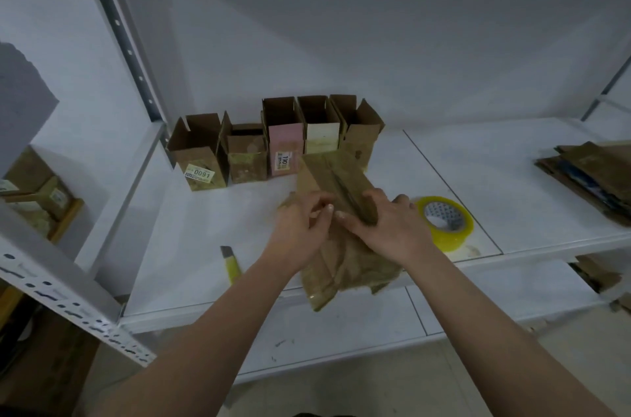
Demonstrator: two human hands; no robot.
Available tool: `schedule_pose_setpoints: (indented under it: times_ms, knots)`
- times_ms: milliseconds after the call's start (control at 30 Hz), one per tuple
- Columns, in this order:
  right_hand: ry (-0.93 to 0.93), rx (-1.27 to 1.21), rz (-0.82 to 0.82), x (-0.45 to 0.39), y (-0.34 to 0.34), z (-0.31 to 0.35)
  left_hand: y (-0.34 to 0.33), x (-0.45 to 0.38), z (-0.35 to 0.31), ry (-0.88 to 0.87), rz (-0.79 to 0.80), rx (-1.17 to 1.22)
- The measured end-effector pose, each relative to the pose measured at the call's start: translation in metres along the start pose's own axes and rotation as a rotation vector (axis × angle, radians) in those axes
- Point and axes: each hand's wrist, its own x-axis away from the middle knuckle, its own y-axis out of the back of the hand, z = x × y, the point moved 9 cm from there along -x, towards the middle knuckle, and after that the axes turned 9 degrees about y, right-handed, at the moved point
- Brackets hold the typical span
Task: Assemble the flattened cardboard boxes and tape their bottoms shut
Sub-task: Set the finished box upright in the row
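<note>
Both hands on one cardboard box, held near the front edge of the white shelf, about midway along it. Left hand: fingers curled in, thumb and fingertips pinching at a flap near the seam end. Right hand: thumb on top, fingers wrapped round the box's right side; firm grip. Neither hand spread open.

Box lies tilted, its closed end facing up, two flaps meeting along a centre seam. Lower part crumpled and overhanging the front edge of the shelf.

Step in hand, by my reading: folding the bottom flaps shut and holding them flush, ahead of taping. Whether any tape is on the seam yet, cannot tell.

Next move calls for one hand to keep the flaps pressed together while the other frees itself for the tape roll, just right of the right hand. Yellow utility knife lies left of the forearms near the front edge.

Five assembled boxes stand open-topped in a row toward the back. Stack of flattened boxes at the right end.
</note>
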Motion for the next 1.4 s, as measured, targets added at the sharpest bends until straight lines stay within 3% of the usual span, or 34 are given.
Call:
schedule_pose_setpoints:
  times_ms: [267, 433, 600, 833, 1067, 1167, 1300, 1400]
  knots:
    - [0.145, -0.294, 0.112, 0.007, -0.025, -0.002, -0.011, 0.001, 0.041, 0.061, 0.057, -0.095]
    - [0.206, -0.493, 0.225, 0.020, -0.043, -0.016, -0.028, 0.014, 0.054, 0.063, 0.210, -0.120]
    - [0.280, -0.479, 0.184, 0.028, -0.055, -0.028, -0.043, 0.025, 0.060, 0.042, 0.327, -0.139]
    - [0.304, -0.233, 0.097, 0.029, -0.058, -0.025, -0.045, 0.028, 0.064, 0.046, 0.286, -0.168]
    - [0.256, -0.033, 0.119, 0.028, -0.053, -0.020, -0.043, 0.039, 0.060, 0.096, 0.239, -0.106]
    - [0.205, -0.017, 0.104, 0.028, -0.052, -0.021, -0.030, 0.046, 0.064, 0.123, 0.128, -0.045]
    - [0.172, 0.009, 0.134, 0.026, -0.052, -0.019, -0.010, 0.061, 0.079, 0.168, -0.091, -0.167]
    - [0.148, -0.010, 0.138, 0.025, -0.052, -0.020, -0.008, 0.067, 0.078, 0.165, -0.148, -0.198]
